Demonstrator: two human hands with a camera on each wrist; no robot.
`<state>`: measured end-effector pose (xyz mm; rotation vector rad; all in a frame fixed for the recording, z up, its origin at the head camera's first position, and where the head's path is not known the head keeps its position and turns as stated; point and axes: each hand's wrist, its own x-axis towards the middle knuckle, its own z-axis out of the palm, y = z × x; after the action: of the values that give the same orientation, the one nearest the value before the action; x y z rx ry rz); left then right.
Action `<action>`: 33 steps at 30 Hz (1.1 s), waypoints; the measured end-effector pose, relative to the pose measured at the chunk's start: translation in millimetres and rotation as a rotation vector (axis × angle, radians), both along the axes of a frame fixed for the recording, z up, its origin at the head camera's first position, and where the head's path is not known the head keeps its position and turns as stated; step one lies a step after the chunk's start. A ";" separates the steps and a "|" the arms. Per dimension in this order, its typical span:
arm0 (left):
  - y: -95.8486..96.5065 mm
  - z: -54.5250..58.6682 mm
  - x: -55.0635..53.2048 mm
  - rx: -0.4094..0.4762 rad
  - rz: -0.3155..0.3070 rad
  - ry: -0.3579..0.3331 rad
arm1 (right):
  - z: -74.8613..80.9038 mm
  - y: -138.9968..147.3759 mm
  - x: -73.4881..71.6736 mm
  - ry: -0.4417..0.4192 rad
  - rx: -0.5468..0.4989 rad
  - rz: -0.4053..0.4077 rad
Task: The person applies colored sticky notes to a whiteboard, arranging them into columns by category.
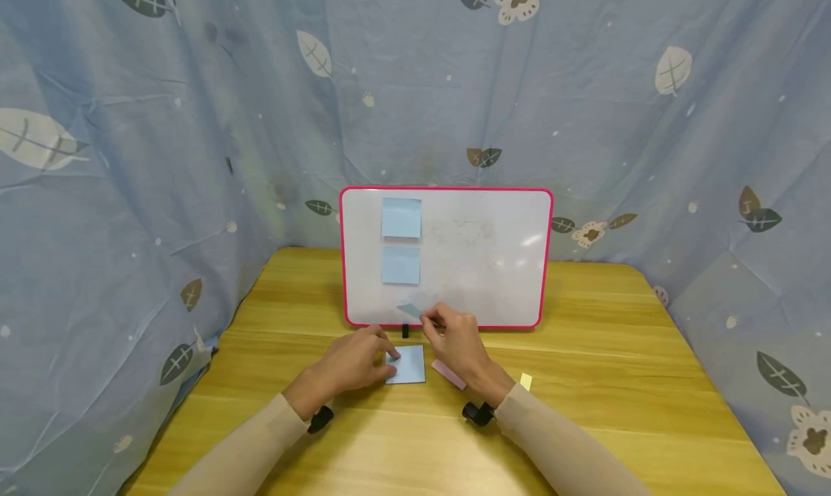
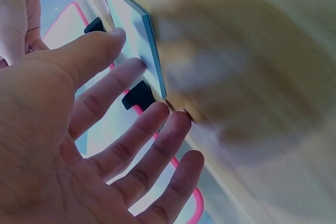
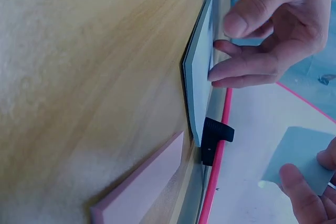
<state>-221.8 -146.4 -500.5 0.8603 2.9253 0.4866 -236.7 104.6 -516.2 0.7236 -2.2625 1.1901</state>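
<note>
My right hand (image 1: 459, 344) pinches a single blue sticky note (image 3: 299, 156) by its edge, held in front of the lower part of the whiteboard (image 1: 480, 265). On the table, a pad of blue sticky notes (image 1: 410, 366) lies just before the board. My left hand (image 1: 353, 359) touches the pad's left side with thumb and index fingertips; its other fingers spread out loosely in the left wrist view. Two blue notes, an upper one (image 1: 401, 218) and a lower one (image 1: 400, 265), are stuck in a column on the board's left half.
A pink sticky pad (image 1: 448, 374) lies right of the blue pad, partly behind my right hand. Farther right is a small yellow pad (image 1: 526, 382), partly covered by the forearm. A black clip foot (image 1: 405, 331) supports the pink-framed board. Patterned curtains (image 1: 415, 85) surround the wooden table (image 1: 623, 352).
</note>
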 end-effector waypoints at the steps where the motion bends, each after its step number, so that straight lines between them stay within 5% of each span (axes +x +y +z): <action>1: -0.5 0.0 -0.8 0.005 0.003 0.004 | 0.0 0.1 -0.6 0.007 -0.002 0.005; 12: -9.3 11.4 -10.0 0.053 0.162 0.091 | -0.4 1.4 -5.1 0.135 0.001 0.014; 23: -19.4 20.4 -22.8 0.278 0.349 0.261 | 0.0 2.3 -8.4 0.190 0.043 0.005; 33: -23.9 24.3 -36.7 0.406 0.462 0.258 | 0.3 -2.4 -7.5 0.190 0.082 -0.004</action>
<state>-258.4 -170.2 -476.2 0.2632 3.3271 1.1028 -244.2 102.2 -515.9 0.8259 -2.1629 0.9864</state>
